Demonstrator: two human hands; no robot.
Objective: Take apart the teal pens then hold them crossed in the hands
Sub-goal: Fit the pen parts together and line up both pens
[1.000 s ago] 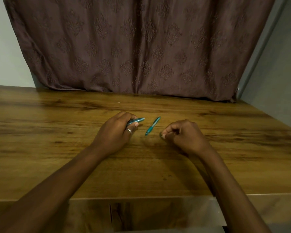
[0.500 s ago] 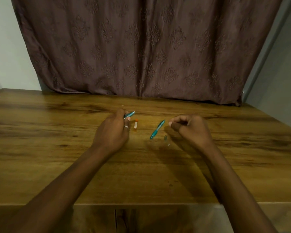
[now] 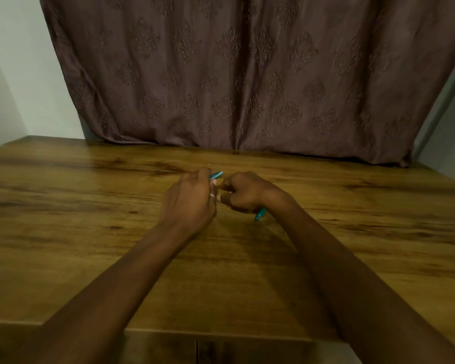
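Two bare forearms, a left forearm (image 3: 132, 271) and a right forearm (image 3: 326, 253), uncovered from the lower edge of the view up to the wrists. Slim and smooth, stretched long by the wide-angle lens, broader towards the bottom edge.

On the left hand (image 3: 188, 203), one thin silver-coloured metal ring (image 3: 212, 195): a plain narrow band with a small bright glint, low on a finger, which finger hard to tell.

On the right hand (image 3: 244, 191), short pale rounded fingernails (image 3: 223, 198). Knuckles and tendons faintly ridged across the backs of both hands. Finer detail lost to dim light and slight blur.
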